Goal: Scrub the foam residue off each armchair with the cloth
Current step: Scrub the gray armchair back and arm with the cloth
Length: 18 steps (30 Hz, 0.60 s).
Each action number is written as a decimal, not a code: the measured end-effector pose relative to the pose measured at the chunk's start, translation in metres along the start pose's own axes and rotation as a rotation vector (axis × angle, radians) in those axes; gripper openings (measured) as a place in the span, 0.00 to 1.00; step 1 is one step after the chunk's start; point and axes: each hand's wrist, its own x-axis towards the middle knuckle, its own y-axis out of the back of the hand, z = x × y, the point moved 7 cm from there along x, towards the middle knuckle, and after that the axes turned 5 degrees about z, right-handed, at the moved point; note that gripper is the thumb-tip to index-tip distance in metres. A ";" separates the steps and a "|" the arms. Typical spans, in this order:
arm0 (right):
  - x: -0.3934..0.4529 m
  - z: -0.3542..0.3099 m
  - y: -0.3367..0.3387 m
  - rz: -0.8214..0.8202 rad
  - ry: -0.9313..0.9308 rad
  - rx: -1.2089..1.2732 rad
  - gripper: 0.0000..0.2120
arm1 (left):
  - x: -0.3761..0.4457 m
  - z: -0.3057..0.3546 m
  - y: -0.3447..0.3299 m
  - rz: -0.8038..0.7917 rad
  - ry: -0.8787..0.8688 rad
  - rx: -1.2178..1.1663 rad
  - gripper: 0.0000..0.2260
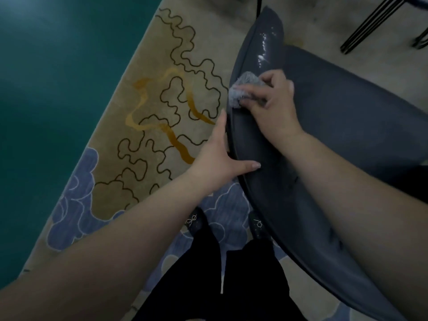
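Pressing the bunched cloth (243, 89), right hand (273, 105) fingers clamp it on the armchair (347, 126) rim running away from camera.

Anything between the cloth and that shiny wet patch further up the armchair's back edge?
Nothing visible. The right hand grips the cloth against the armchair, and the glossy patch lies just beyond it on bare upholstery. The left hand braces the edge nearer the person, behind the cloth.

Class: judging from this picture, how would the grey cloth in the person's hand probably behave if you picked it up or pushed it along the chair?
The cloth looks fluffy and bunched under the right hand, so probably floppy and light. On the wet-shiny armchair it would likely slide easily.
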 end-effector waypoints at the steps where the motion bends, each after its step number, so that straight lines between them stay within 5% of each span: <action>1: -0.008 0.001 0.003 -0.001 0.003 0.001 0.14 | 0.006 0.002 0.003 -0.010 -0.008 0.016 0.56; 6: -0.062 0.001 0.013 -0.009 0.028 0.036 0.18 | 0.025 0.011 0.015 -0.067 -0.038 0.097 0.56; 13: 0.053 0.017 -0.007 -0.002 -0.027 0.010 0.15 | 0.049 0.018 0.018 -0.086 -0.035 0.101 0.57; 18: 0.008 0.019 0.003 -0.024 0.002 0.084 0.20 | 0.069 0.024 0.019 -0.116 -0.029 0.147 0.57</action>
